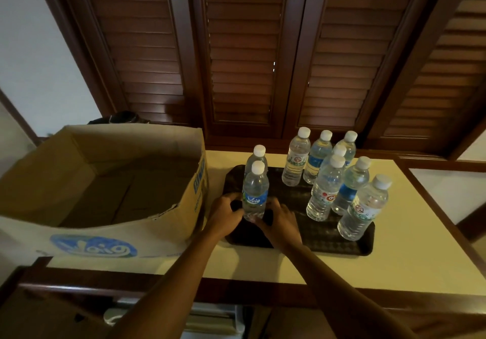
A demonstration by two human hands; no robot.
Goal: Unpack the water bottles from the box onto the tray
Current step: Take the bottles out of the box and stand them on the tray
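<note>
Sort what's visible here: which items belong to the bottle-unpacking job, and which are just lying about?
Job: cardboard box; black tray; water bottles, including the front one between left hand and right hand.

Lying about: dark object behind the box; louvered shutters.

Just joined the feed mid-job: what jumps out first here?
Both hands, left hand and right hand, flank the base of one upright water bottle at the near left of the dark tray. A cluster of seven more bottles stands on the tray's right side. Left of the tray, the open cardboard box shows no bottles inside.
</note>
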